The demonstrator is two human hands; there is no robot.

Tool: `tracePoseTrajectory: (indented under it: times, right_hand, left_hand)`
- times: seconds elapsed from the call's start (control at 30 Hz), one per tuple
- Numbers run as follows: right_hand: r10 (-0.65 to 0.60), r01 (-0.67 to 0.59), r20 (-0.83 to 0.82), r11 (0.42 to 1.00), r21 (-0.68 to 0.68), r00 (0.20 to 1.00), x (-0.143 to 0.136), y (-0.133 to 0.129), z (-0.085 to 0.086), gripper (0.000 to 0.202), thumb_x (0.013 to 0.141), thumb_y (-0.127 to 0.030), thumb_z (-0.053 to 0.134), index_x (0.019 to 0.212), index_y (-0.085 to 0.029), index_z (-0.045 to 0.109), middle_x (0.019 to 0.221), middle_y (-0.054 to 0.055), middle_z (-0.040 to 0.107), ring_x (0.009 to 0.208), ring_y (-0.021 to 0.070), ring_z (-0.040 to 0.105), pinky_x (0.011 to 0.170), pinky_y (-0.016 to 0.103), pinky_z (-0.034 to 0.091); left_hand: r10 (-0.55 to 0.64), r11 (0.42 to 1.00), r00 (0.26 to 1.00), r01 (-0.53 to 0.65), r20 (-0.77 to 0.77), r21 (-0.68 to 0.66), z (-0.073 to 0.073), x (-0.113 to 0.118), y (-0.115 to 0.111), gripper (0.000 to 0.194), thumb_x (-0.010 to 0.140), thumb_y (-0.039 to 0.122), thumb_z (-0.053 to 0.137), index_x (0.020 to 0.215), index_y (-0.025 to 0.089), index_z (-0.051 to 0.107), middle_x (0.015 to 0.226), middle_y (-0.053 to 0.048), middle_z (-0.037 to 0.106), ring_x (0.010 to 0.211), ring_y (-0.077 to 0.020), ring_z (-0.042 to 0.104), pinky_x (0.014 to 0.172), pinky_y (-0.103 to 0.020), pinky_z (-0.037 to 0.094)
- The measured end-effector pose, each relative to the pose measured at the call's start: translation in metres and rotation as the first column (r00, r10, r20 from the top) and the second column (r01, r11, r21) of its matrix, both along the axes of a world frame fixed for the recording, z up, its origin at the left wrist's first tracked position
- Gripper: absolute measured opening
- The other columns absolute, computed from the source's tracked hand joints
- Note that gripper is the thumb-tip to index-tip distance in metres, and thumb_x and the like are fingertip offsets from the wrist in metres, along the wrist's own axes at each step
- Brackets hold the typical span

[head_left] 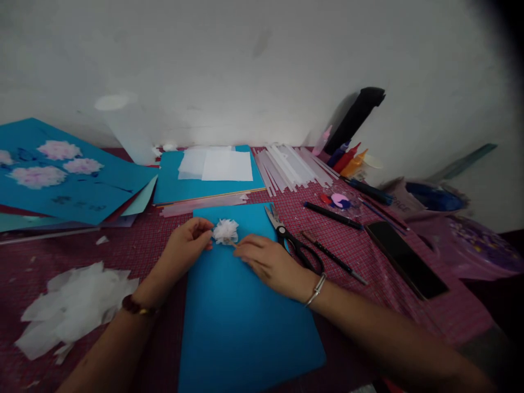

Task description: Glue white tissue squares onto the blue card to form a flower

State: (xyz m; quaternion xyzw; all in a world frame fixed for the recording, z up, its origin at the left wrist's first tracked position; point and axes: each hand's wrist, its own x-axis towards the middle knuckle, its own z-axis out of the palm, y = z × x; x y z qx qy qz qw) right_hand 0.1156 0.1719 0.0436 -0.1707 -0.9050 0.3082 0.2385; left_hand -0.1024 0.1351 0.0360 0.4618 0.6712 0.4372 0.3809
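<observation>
A ruffled white paper flower (225, 232) lies near the top of a blue sheet (241, 327). My left hand (190, 243) is at the flower's left side, thumb and fingers curled together at its edge. From the right, my right hand (272, 265) pinches a small pale bit at the flower's lower edge; it looks like part of the flower, though the fingertips partly hide it. Black-handled scissors (292, 240) rest partly on the sheet's upper right, blades pointing away from me. A pile of thin white paper pieces (77, 308) lies left of my left forearm.
Further left stands a blue sheet with pale pink flowers (53, 177). Behind are white papers (227, 165) and pale strips (292, 166). To the right lie a pen (333, 215), a brush (333, 256) and a phone (405, 259); paint bottles (346, 158) stand by the wall.
</observation>
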Motion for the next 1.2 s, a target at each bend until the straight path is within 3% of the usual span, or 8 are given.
tracePoseTrajectory:
  times: [0.2,0.37,0.5,0.6,0.77,0.9,1.03,1.2]
  right_hand:
    - [0.045,-0.155,0.33,0.936,0.315,0.943,0.003,-0.008,0.007,0.015,0.087,-0.017,0.054,0.1,-0.018,0.062,0.106,0.012,0.058,0.093,0.0248,0.052,0.087,0.044,0.043]
    - [-0.043,0.036,-0.048,0.99,-0.135,0.998,0.007,-0.007,0.007,0.021,0.095,-0.024,0.041,0.095,-0.02,0.062,0.095,0.007,0.063,0.087,0.019,0.059,0.079,0.035,0.048]
    - [-0.365,0.162,-0.216,0.768,-0.62,0.905,0.006,-0.002,0.003,0.026,0.096,-0.035,0.039,0.084,-0.021,0.057,0.076,0.004,0.064,0.068,0.0183,0.061,0.066,0.033,0.05]
    - [-0.401,0.159,-0.201,0.702,-0.695,0.894,0.007,0.0,0.005,0.027,0.094,-0.04,0.042,0.081,-0.023,0.057,0.07,0.004,0.063,0.068,0.0197,0.06,0.068,0.033,0.048]
    - [-0.331,0.191,-0.135,0.781,-0.595,0.934,0.008,0.008,0.0,0.031,0.091,-0.044,0.046,0.072,-0.023,0.057,0.063,0.002,0.059,0.066,0.0196,0.055,0.066,0.033,0.044]
    - [-0.278,0.173,-0.12,0.826,-0.537,0.953,0.006,0.009,-0.004,0.034,0.09,-0.046,0.045,0.067,-0.023,0.056,0.063,0.004,0.058,0.066,0.0211,0.055,0.062,0.034,0.044]
    - [-0.27,0.187,-0.091,0.837,-0.514,0.959,0.004,0.006,-0.002,0.032,0.089,-0.046,0.047,0.067,-0.024,0.057,0.063,0.005,0.058,0.064,0.0217,0.056,0.062,0.036,0.044]
    - [-0.253,0.182,-0.079,0.848,-0.498,0.964,0.005,0.006,-0.001,0.032,0.089,-0.045,0.046,0.067,-0.025,0.057,0.064,0.005,0.058,0.064,0.0222,0.056,0.062,0.037,0.044]
  left_hand:
    - [-0.01,1.0,1.0,0.01,0.01,0.01,0.0,0.0,-0.001,0.018,0.068,0.031,0.061,0.081,0.019,0.06,0.073,0.001,0.062,0.059,-0.0143,0.059,0.057,-0.029,0.049]
    - [-0.009,1.0,0.998,0.008,0.07,0.015,0.001,0.002,-0.001,0.018,0.066,0.031,0.063,0.079,0.018,0.06,0.069,0.002,0.061,0.056,-0.0137,0.058,0.056,-0.029,0.048]
    - [0.074,0.996,0.983,-0.082,0.171,0.041,0.03,-0.016,-0.015,0.026,0.065,0.037,0.068,0.081,0.018,0.06,0.068,0.002,0.06,0.058,-0.0132,0.058,0.058,-0.027,0.048]
    - [0.165,0.983,0.983,-0.171,0.086,0.073,0.067,-0.055,-0.046,0.024,0.068,0.037,0.069,0.08,0.018,0.061,0.066,0.002,0.06,0.06,-0.0115,0.056,0.06,-0.024,0.046]
    - [0.392,0.918,0.911,-0.396,-0.131,-0.002,0.105,-0.127,-0.121,0.027,0.064,0.041,0.072,0.074,0.017,0.062,0.063,0.002,0.06,0.055,-0.0102,0.051,0.053,-0.02,0.041]
    - [0.432,0.878,0.88,-0.461,-0.198,-0.131,0.091,-0.16,-0.165,0.032,0.059,0.044,0.074,0.072,0.017,0.063,0.064,0.001,0.059,0.055,-0.0121,0.052,0.054,-0.023,0.043]
    - [0.167,0.954,0.908,-0.247,-0.383,-0.172,0.066,-0.168,-0.178,0.019,0.065,0.033,0.067,0.078,0.019,0.068,0.075,-0.002,0.065,0.067,-0.0178,0.059,0.065,-0.029,0.047]
    - [-0.032,0.984,0.717,-0.098,-0.696,-0.146,0.053,-0.164,-0.174,0.029,0.061,0.02,0.062,0.09,0.022,0.07,0.093,-0.007,0.067,0.089,-0.0234,0.059,0.085,-0.036,0.044]
